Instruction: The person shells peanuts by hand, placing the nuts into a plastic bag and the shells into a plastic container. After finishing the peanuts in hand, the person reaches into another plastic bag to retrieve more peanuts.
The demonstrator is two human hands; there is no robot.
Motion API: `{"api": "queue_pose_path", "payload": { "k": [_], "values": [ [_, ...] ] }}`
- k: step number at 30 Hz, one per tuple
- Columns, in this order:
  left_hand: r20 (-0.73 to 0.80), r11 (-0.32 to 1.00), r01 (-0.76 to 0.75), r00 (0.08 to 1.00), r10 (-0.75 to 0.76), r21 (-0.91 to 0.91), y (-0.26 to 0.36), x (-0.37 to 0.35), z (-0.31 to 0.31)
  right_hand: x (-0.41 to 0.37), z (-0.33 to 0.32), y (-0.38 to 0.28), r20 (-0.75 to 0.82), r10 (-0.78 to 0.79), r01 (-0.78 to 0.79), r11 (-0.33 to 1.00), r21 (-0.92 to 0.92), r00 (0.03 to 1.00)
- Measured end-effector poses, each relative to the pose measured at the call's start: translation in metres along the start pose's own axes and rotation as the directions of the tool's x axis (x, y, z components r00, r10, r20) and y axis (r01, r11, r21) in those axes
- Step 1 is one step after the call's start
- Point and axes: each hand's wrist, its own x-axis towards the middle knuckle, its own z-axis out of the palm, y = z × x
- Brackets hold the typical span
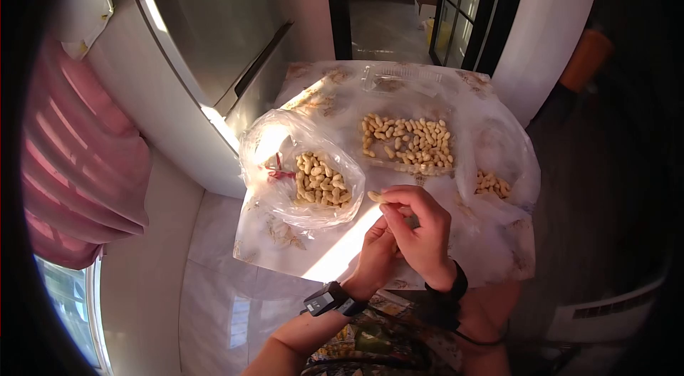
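Note:
Between the thumb and forefinger of my right hand (425,230) is a single peanut (375,196) in its shell, held above the near part of the table. My left hand (377,253) is just below and beside it, its fingers curled and partly covered by the right hand. Whatever the left hand holds is hidden. To the left of both hands, an open clear plastic bag (274,201) contains a heap of peanuts (320,180). Beyond the hands, a clear plastic tray (406,168) has many peanuts spread in it.
At the right, another thin plastic bag (509,144) holds a smaller pile of peanuts (491,184). An empty-looking clear lid (402,78) lies at the far side of the patterned table (491,262). A metallic appliance (206,27) and a pink curtain (78,155) are on the left.

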Motion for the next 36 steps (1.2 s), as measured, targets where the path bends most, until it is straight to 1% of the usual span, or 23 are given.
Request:
{"api": "queue_pose_path", "payload": {
  "k": [1,2,3,5,6,7,9,10,11,13,14,15,17,20,22,24,25,27,29,31,33,34,36],
  "values": [
    [-0.072,1.0,0.003,0.997,-0.001,0.017,0.001,-0.002,0.005,0.006,0.007,0.0,0.059,-0.062,0.065,0.996,-0.057,0.996],
    [0.012,0.996,-0.068,0.998,0.067,0.055,-0.001,-0.004,0.002,0.01,0.016,0.007,0.1,-0.102,0.108,0.992,-0.063,0.99],
    [0.011,0.995,-0.076,0.997,0.075,0.057,-0.003,-0.004,-0.002,0.013,0.025,0.012,0.14,-0.14,0.151,0.986,-0.067,0.98],
    [0.053,0.93,-0.201,0.98,0.194,0.307,-0.007,-0.001,-0.007,0.02,0.035,0.01,0.167,-0.13,0.14,0.989,-0.049,0.977],
    [0.02,0.992,-0.124,0.992,0.124,-0.016,-0.008,0.001,-0.005,0.022,0.039,0.009,0.192,-0.117,0.126,0.991,-0.035,0.974],
    [0.019,0.991,-0.129,0.991,0.13,-0.013,-0.007,0.001,-0.006,0.023,0.039,0.008,0.193,-0.121,0.129,0.991,-0.031,0.974],
    [-0.059,0.994,0.026,0.998,-0.032,-0.102,-0.009,0.0,-0.013,0.02,0.028,0.011,0.153,-0.198,0.216,0.969,-0.117,0.968],
    [-0.015,0.998,-0.014,1.0,0.015,0.068,-0.01,0.003,-0.021,0.017,0.022,0.01,0.129,-0.142,0.159,0.979,-0.13,0.981],
    [-0.02,0.998,-0.013,1.0,0.014,0.061,-0.011,0.004,-0.028,0.012,0.012,0.004,0.106,-0.07,0.083,0.988,-0.127,0.992],
    [0.168,0.991,0.019,0.986,0.004,-0.135,-0.004,0.008,-0.026,0.001,-0.004,0.006,0.057,-0.032,0.041,0.986,-0.161,0.998],
    [0.021,0.989,-0.006,1.0,0.01,-0.147,-0.008,0.009,-0.017,-0.005,-0.012,0.016,0.04,-0.093,0.099,0.966,-0.24,0.995],
    [0.068,0.99,-0.027,0.997,0.036,-0.138,-0.008,0.012,-0.019,-0.012,-0.018,0.018,0.038,-0.08,0.087,0.964,-0.253,0.996],
    [0.058,0.991,-0.015,0.998,0.023,-0.134,-0.006,0.011,-0.02,-0.023,-0.029,0.02,0.012,-0.037,0.039,0.965,-0.259,0.999],
    [0.094,0.988,0.002,0.996,0.013,-0.157,-0.009,0.014,-0.027,-0.036,-0.033,0.031,0.015,-0.054,0.056,0.965,-0.255,0.998],
    [0.074,0.988,0.018,0.997,-0.007,-0.155,-0.006,0.013,-0.024,-0.039,-0.033,0.033,0.021,-0.066,0.07,0.966,-0.248,0.998],
    [0.056,0.988,0.035,0.998,-0.027,-0.148,-0.004,0.012,-0.024,-0.041,-0.031,0.035,0.059,-0.126,0.138,0.947,-0.289,0.99],
    [0.07,0.986,0.033,0.997,-0.022,-0.162,-0.005,0.013,-0.026,-0.042,-0.031,0.036,0.057,-0.126,0.137,0.948,-0.287,0.99],
    [0.085,0.985,0.033,0.996,-0.019,-0.171,-0.006,0.014,-0.025,-0.043,-0.029,0.036,0.06,-0.203,0.212,0.924,-0.319,0.977],
    [0.01,0.987,0.004,1.0,-0.002,-0.159,-0.007,0.013,-0.022,-0.044,-0.029,0.036,0.043,-0.208,0.211,0.925,-0.317,0.977],
    [-0.004,0.989,-0.005,1.0,0.005,-0.147,-0.005,0.012,-0.021,-0.045,-0.03,0.034,0.028,-0.213,0.211,0.925,-0.317,0.977],
    [-0.012,0.991,-0.016,1.0,0.015,-0.133,0.0,0.008,-0.02,-0.045,-0.032,0.03,-0.045,-0.172,0.149,0.935,-0.321,0.984],
    [-0.019,0.994,0.002,1.0,-0.004,-0.105,0.004,0.003,-0.018,-0.046,-0.035,0.029,-0.048,-0.178,0.153,0.934,-0.323,0.983],
    [-0.014,0.997,0.018,1.0,-0.019,-0.071,0.012,-0.007,-0.015,-0.044,-0.043,0.028,-0.043,-0.233,0.191,0.878,-0.439,0.972]
  ]
}}
